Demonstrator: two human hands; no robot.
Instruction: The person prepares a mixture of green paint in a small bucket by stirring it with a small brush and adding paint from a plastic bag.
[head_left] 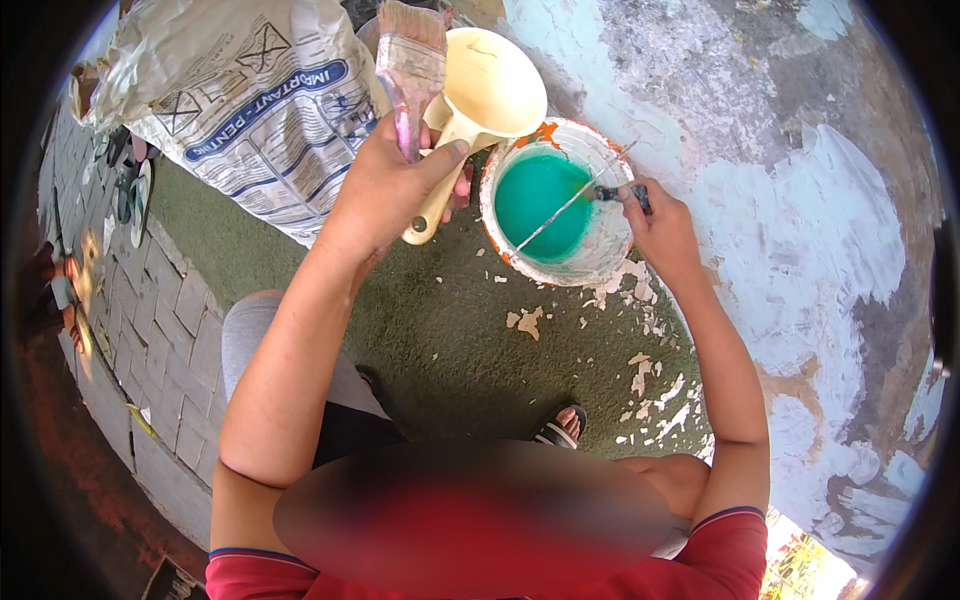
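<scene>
My left hand [385,190] is closed around two things at once, a paintbrush [412,60] with bristles pointing up and a cream plastic dipper [495,85] with its handle slanting down. The dipper's bowl hangs over the far left rim of a white, paint-stained bucket [489,215]. Green liquid [540,210] lies inside the bucket. A thin whitish rod [555,218] crosses its mouth at a slant. At the bucket's right rim, my right hand [665,228] grips a short dark handle [606,194], whose kind I cannot make out.
A large white printed sack [265,125] stands at the far left. Flaking light-blue paint covers the wall [800,260] on the right. Paint chips [645,375] litter the greenish ground [450,340]. Slippers [135,195] lie on grey paving [165,290] at left; my sandalled foot [568,425] is below.
</scene>
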